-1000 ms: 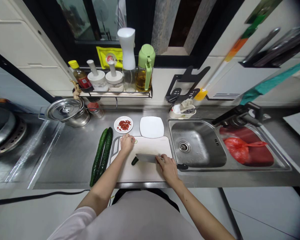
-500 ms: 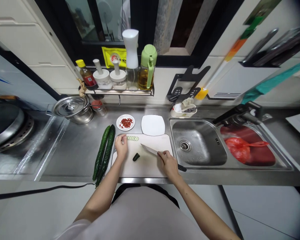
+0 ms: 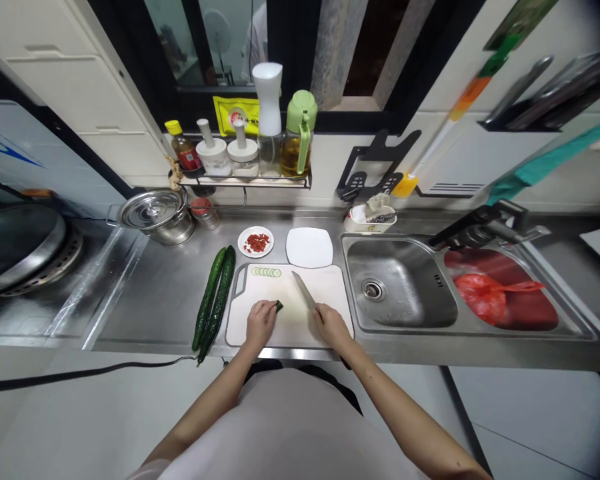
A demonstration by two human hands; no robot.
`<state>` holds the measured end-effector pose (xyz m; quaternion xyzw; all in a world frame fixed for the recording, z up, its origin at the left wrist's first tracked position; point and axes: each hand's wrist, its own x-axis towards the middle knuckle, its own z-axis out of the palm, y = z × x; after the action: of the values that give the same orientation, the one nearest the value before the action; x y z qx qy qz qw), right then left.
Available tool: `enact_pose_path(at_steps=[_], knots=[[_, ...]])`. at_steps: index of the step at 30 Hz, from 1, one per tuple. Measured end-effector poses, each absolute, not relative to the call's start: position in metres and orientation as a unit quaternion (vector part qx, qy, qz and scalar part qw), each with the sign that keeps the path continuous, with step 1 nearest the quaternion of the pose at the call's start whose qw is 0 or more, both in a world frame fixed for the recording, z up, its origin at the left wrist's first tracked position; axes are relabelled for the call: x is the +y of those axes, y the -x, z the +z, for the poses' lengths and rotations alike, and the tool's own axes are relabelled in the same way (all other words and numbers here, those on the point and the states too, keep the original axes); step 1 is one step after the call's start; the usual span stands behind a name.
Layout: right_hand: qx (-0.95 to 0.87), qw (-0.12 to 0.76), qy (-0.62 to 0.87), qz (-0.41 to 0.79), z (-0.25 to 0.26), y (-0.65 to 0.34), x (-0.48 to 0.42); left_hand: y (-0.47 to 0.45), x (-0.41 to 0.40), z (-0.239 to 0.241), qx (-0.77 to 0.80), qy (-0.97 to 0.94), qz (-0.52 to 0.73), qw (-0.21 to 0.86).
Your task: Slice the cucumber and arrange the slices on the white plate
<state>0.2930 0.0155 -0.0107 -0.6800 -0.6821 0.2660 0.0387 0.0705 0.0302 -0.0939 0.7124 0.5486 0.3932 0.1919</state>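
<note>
My left hand (image 3: 260, 319) is closed on a short dark-green cucumber end piece (image 3: 279, 306) on the white cutting board (image 3: 325, 287). My right hand (image 3: 331, 326) grips the handle of a kitchen knife (image 3: 304, 291), its blade pointing away from me just right of the piece. A row of thin cucumber slices (image 3: 266, 272) lies along the board's far edge. Two whole cucumbers (image 3: 215, 301) lie side by side on the steel counter left of the board.
A small dish of chopped red chilli (image 3: 255, 242) and an empty white square plate (image 3: 309, 247) sit behind the board. A sink (image 3: 400, 293) is to the right, with a red bag (image 3: 485, 295) in the far basin. A lidded pot (image 3: 153, 215) and stove stand left.
My left hand left the slices at the board's far edge and came back to grasp the cucumber end piece. The knife swung from lying across the board to pointing away from me.
</note>
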Motion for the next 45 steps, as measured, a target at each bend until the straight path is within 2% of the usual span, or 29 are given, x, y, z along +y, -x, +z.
enact_pose_path(at_steps=[8,15,45], knots=[[-0.68,-0.042,0.666,0.303,-0.005,-0.276,0.009,-0.066,0.033,-0.108,0.513,-0.741,0.395,0.177],[-0.709,-0.078,0.634,0.298,0.004,-0.262,0.012,-0.063,0.035,-0.114,0.493,-0.756,0.399,0.159],[-0.705,-0.122,0.624,0.313,0.013,-0.252,0.007,-0.063,0.036,-0.116,0.493,-0.765,0.386,0.151]])
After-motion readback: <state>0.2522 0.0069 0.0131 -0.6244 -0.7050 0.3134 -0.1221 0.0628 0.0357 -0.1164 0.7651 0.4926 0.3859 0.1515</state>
